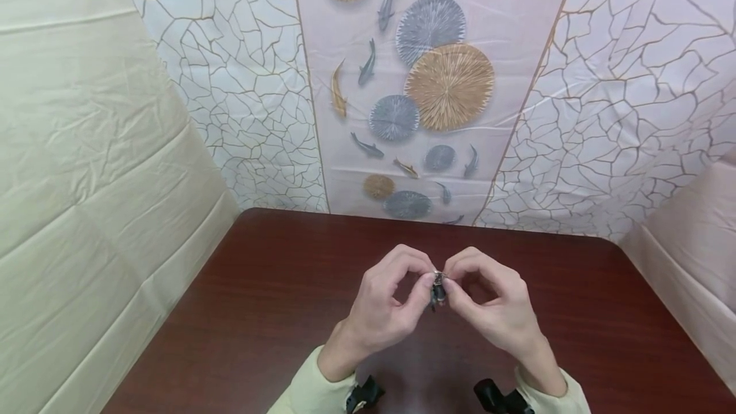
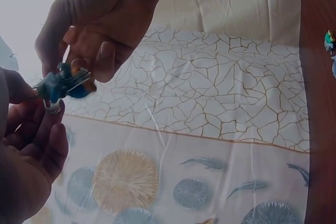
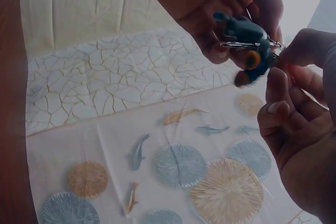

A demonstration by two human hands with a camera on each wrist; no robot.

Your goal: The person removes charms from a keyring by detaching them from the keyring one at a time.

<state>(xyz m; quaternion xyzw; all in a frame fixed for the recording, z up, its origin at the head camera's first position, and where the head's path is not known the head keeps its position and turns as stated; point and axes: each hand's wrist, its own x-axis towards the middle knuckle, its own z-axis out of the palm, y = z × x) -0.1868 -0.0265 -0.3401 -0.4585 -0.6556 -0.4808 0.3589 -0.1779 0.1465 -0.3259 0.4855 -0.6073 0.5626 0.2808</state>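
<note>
A keychain (image 1: 439, 291) with small dark charms is held up above the table, between both hands. Thumb and fingertips of the left hand (image 1: 391, 296) pinch its metal top from one side. On the opposite side, the right hand (image 1: 494, 292) pinches the same metal part with thumb and index finger. Teal, blue and orange charms (image 3: 244, 30) hang beside a silvery metal link in the right wrist view. The left wrist view shows the charms (image 2: 58, 85) blurred, and fingertips cover part of the metal fitting.
The dark red-brown table (image 1: 259, 312) spreads below the hands. Patterned cloth (image 1: 402, 165) hangs behind it, with cream cloth (image 1: 115, 177) at the left. A small green-yellow figure (image 2: 329, 41) shows at the left wrist view's right edge, against the table.
</note>
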